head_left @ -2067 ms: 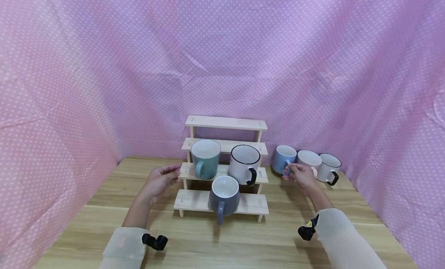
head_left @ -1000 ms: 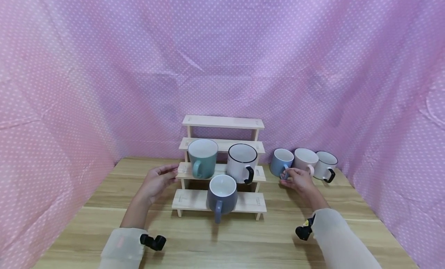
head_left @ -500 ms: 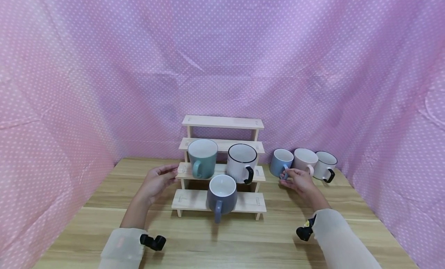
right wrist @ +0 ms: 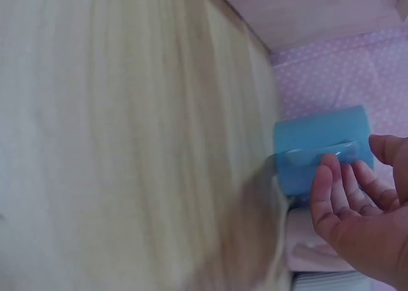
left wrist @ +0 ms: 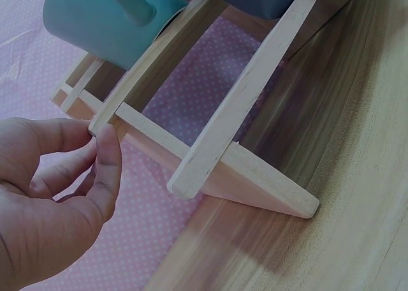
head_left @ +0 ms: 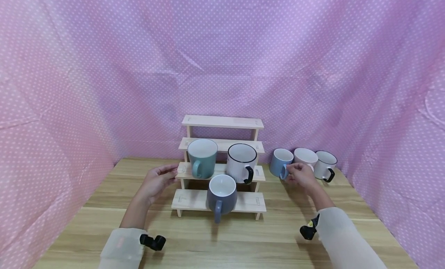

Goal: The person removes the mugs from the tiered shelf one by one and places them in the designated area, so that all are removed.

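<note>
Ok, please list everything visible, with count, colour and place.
Table: 1, brown, foreground
Cloth: 1, dotted pink, behind
Stand: 1, beige, on table
Teal mug: 1, teal, stand's second-lowest shelf
Black-handled mugs: 2, white, same shelf; table's far right
Grey mug: 1, grey, lowest shelf
Blue mug: 1, blue, right of stand
Pink mug: 1, pink, beside blue mug
Wrist devices: 2, black, at wrists
Sleeves: 2, cream, on arms
Left hand: 1, bare, pinching the stand
Right hand: 1, bare, at blue mug's handle

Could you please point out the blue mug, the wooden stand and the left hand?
Blue mug (head_left: 277, 166), head view: its outer wall.
Wooden stand (head_left: 222, 121), head view: its top shelf.
Left hand (left wrist: 54, 224), left wrist view: the palm.
</note>
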The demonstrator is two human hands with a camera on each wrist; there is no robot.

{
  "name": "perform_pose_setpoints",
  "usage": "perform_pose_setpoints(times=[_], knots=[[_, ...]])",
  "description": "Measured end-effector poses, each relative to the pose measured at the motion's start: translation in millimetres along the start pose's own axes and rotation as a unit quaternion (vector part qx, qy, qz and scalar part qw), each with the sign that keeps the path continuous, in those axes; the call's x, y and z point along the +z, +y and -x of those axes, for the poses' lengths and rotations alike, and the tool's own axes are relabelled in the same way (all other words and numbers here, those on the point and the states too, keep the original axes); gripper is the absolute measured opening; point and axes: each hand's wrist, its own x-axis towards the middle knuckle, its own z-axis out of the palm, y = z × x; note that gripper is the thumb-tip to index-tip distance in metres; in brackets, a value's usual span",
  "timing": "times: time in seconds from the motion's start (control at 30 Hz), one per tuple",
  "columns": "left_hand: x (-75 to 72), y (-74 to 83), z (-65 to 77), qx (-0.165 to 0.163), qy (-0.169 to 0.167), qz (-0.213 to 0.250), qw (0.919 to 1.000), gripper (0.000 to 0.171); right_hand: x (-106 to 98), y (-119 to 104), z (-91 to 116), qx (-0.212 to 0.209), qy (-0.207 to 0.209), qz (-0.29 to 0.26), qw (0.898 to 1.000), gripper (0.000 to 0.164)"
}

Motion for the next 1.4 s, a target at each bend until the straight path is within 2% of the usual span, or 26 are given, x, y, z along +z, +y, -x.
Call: perform_pose_setpoints(times=[0.23, 0.6, 0.9, 1.17, 1.4], knots=[[-0.7, 0.0, 0.8, 0.004, -0.004, 0.003, 1.0, 0.047, 0, -23, 6, -0.026, 0.01, 0.045, 0.999, 0.04], [-0.1, -1.1, -1.6, 0.006, -0.005, 0.007, 0.9999, 0.046, 1, -43, 16, -0.095, -0.039, 0.093, 0.99, 0.04], [1.2, 2.0, 0.9, 0.006, -0.004, 0.005, 1.0, 0.048, 12, -51, 28, -0.149, -0.086, 0.126, 0.977, 0.031], [0.6, 2.1, 1.3, 0.005, -0.007, 0.007, 0.9999, 0.048, 25, -57, 38, -0.207, -0.134, 0.136, 0.96, 0.024], [-0.2, 2.4, 2.2, 0.003, -0.005, 0.003, 1.0, 0.048, 37, -71, 49, -0.246, -0.157, 0.152, 0.944, 0.024]])
